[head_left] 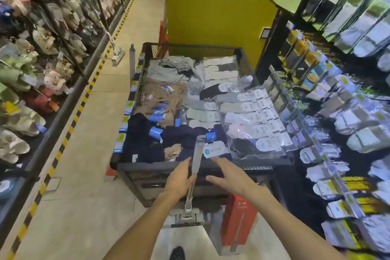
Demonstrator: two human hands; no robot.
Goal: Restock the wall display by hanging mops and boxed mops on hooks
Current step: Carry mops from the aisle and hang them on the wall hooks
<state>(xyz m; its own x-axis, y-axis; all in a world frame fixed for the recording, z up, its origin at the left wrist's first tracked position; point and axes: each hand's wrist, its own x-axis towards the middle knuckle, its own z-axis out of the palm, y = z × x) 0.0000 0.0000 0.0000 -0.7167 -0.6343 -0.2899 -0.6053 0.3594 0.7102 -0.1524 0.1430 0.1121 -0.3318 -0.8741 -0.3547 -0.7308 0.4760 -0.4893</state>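
Note:
A grey mop (198, 154) stands upright in front of the sock bin, its flat head (186, 217) on the floor near my feet. My left hand (179, 181) grips the handle about halfway up. My right hand (223, 175) hovers just right of the handle with fingers spread, touching nothing. A red boxed mop (238, 221) leans on the floor to the right of the mop head. A second grey mop (132, 61) stands against the bin's far left corner. A third mop (115, 48) leans on the left shelving further down the aisle.
A black mesh bin (147, 170) full of packed socks blocks the way ahead. Slipper racks (31, 69) line the left; sock displays on hooks (337, 112) fill the right. A yellow pillar (215, 17) stands behind the bin. The tiled aisle (84, 154) runs along the left.

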